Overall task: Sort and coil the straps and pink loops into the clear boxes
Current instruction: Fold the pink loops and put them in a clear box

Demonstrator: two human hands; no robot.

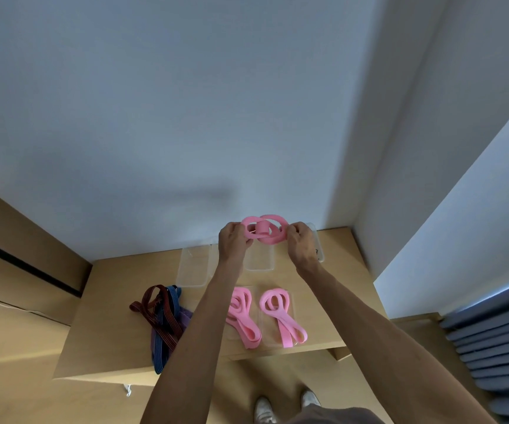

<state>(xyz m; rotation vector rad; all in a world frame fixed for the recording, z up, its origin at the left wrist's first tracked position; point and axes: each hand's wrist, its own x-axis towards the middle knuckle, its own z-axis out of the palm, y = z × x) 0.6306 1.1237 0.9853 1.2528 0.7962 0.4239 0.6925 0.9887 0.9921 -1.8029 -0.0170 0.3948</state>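
Plain room, likely home: white walls [185,102], wooden table [348,280], wooden floor [11,390].

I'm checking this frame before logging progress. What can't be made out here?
- Head view: the far clear boxes are partly hidden behind both hands and forearms.
- Coil count in the pink loop: left hand and right hand cover its ends.
- Dark straps: too tangled to count.

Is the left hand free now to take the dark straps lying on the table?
Probably not yet. The left hand and right hand both grip the pink loop above the table. The dark straps themselves lie uncovered.
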